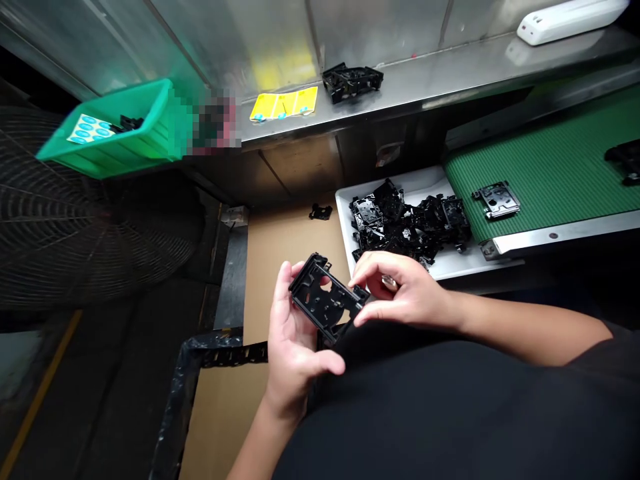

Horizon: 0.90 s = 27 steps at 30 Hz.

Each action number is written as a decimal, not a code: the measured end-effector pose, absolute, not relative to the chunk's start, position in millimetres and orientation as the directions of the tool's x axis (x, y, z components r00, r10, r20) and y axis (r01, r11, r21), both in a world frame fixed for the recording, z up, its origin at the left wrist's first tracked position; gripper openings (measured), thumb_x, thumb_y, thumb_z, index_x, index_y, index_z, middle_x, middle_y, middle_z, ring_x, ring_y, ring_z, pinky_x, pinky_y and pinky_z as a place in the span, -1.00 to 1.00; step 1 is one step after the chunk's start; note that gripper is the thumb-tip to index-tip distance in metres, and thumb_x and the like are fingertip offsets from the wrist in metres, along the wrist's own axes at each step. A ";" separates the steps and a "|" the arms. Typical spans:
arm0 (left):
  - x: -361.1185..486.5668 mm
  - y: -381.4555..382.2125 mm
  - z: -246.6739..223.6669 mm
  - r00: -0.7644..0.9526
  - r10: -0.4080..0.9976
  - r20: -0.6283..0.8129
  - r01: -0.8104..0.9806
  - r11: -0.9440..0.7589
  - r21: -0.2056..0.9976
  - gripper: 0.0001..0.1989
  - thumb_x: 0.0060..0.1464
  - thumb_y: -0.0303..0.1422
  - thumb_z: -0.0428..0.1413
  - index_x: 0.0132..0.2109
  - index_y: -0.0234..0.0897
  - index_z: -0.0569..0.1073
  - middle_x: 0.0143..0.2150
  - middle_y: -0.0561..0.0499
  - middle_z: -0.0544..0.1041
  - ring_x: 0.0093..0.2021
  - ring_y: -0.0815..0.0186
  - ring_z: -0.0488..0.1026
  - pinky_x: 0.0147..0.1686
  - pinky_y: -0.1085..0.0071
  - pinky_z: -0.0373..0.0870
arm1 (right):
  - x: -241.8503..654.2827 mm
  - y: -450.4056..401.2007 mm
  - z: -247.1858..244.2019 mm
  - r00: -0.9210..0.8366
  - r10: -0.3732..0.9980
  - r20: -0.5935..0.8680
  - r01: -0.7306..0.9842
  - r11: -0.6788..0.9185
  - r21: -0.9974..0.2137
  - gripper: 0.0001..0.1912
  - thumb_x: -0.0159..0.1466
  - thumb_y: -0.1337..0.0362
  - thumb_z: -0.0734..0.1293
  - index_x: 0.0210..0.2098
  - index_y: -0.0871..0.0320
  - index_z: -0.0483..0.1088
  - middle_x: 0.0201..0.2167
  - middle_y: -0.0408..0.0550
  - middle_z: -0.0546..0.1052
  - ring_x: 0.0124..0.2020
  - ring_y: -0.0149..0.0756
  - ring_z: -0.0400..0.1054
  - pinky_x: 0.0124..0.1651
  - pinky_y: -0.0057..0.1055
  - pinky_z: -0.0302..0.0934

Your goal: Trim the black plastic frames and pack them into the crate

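Note:
A black moulded plastic frame (325, 300) with round cut-outs is held up in front of my body, tilted. Beneath its left side, my left hand (295, 340) supports it on the fingers, the thumb stretched out free of it. At the frame's right end, my right hand (400, 290) pinches the edge between thumb and fingers. Just beyond my hands stands a white tray (450, 270) heaped with similar black parts (410, 220). One small black part (321, 212) lies alone on the cardboard (280, 247) left of the tray.
A green conveyor belt (560, 167) at the right carries a black part (500, 200). On the metal ledge (425, 83) are another black part (353, 81), yellow labels (284, 104) and a white device (570, 20). A green bin (145, 150) and a large fan (100, 213) stand left.

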<state>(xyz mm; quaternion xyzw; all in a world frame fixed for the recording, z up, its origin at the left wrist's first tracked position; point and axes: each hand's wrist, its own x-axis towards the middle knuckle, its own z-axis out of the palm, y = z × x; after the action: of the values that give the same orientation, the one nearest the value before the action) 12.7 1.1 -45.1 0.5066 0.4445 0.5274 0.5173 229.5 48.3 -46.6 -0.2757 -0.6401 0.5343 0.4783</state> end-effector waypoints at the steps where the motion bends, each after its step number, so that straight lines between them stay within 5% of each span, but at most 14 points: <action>1: 11.7 0.6 -45.4 0.053 0.995 0.081 -0.042 -0.079 0.996 0.26 -0.34 0.01 0.54 0.50 0.18 0.17 0.54 -0.12 0.14 0.34 -0.10 0.41 0.26 -0.01 0.51 | 227.7 47.0 -48.9 -0.381 0.849 0.366 -0.181 0.320 -0.930 -0.61 0.13 0.18 0.65 -0.19 0.18 0.49 -0.31 -0.19 0.45 -0.53 -0.55 0.13 -0.52 -0.53 0.10; 5: 7.3 -2.2 -46.7 0.079 0.987 0.139 0.140 -0.149 0.979 0.30 -0.20 -0.26 0.55 0.55 0.16 0.00 0.52 -0.19 0.12 0.35 -0.09 0.40 0.30 -0.04 0.46 | 225.7 44.8 -54.8 -0.342 0.814 0.469 -0.243 0.406 -0.881 -0.60 0.14 0.18 0.66 -0.17 0.18 0.48 -0.30 -0.16 0.46 -0.52 -0.54 0.13 -0.55 -0.56 0.07; 11: 2.7 -7.2 -41.6 0.155 0.970 0.189 0.136 -0.210 0.968 0.16 -0.10 -0.34 0.50 0.53 0.19 0.07 0.51 -0.14 0.18 0.45 -0.16 0.28 0.36 -0.10 0.37 | 234.8 51.9 -47.6 -0.411 0.764 0.497 -0.281 0.413 -0.866 -0.67 0.23 0.13 0.60 -0.22 0.17 0.46 -0.26 -0.13 0.40 -0.45 -0.50 0.14 -0.48 -0.54 0.10; 17: -2.7 -12.9 -45.1 0.247 0.958 0.143 0.178 -0.190 0.965 0.20 -0.10 -0.31 0.51 0.54 0.22 0.03 0.56 -0.15 0.08 0.50 -0.22 0.19 0.35 -0.17 0.36 | 240.1 64.6 -36.6 -0.518 0.773 0.367 -0.204 0.305 -0.930 -0.50 0.34 0.22 0.50 0.20 0.06 0.34 -0.11 -0.11 0.35 -0.46 -0.55 0.11 -0.50 -0.59 0.11; 27: 3.2 -16.5 -37.8 0.127 0.982 0.142 0.120 -0.158 0.980 0.15 -0.06 -0.35 0.49 0.53 0.20 0.06 0.59 -0.12 0.03 0.49 -0.16 0.22 0.34 -0.06 0.41 | 247.6 56.2 -47.6 -0.430 0.717 0.549 -0.167 0.534 -0.829 -0.64 0.33 0.11 0.52 0.04 0.14 0.53 -0.19 -0.06 0.49 -0.46 -0.49 0.18 -0.48 -0.51 0.19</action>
<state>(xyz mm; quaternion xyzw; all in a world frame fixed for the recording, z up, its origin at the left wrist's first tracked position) 3.2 -16.5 -37.8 0.5965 0.4617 0.4723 0.4559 247.6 56.2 -47.6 -0.1908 -0.7202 0.4433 0.4985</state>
